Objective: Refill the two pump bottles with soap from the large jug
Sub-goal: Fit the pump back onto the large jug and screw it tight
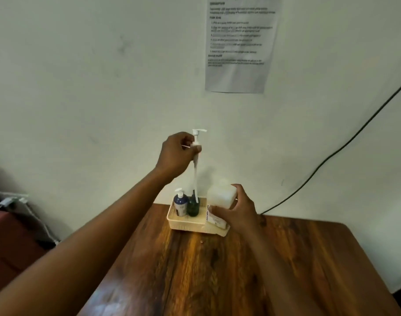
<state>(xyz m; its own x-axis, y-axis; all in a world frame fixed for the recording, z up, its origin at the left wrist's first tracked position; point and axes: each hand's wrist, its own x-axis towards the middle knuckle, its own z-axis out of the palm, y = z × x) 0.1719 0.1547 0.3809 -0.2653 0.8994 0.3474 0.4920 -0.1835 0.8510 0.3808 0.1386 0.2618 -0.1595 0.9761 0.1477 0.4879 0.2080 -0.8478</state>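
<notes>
A cream basket (pixel 183 222) stands at the table's far edge against the wall. Inside it are a blue pump bottle (pixel 180 205) with its white pump on, a dark green bottle (pixel 192 208) and a large white jug (pixel 220 201) on the right. My left hand (pixel 175 153) is raised above the basket and grips a white pump head (pixel 198 137). Its long dip tube hangs down, the tip reaching the green bottle's neck. My right hand (pixel 237 212) wraps the jug's right side.
The wooden table (pixel 217 270) stretches toward me. A printed sheet (pixel 240 42) hangs on the wall above. A black cable (pixel 332 156) runs down the wall at right. Chargers and white cords (pixel 12 201) lie at far left.
</notes>
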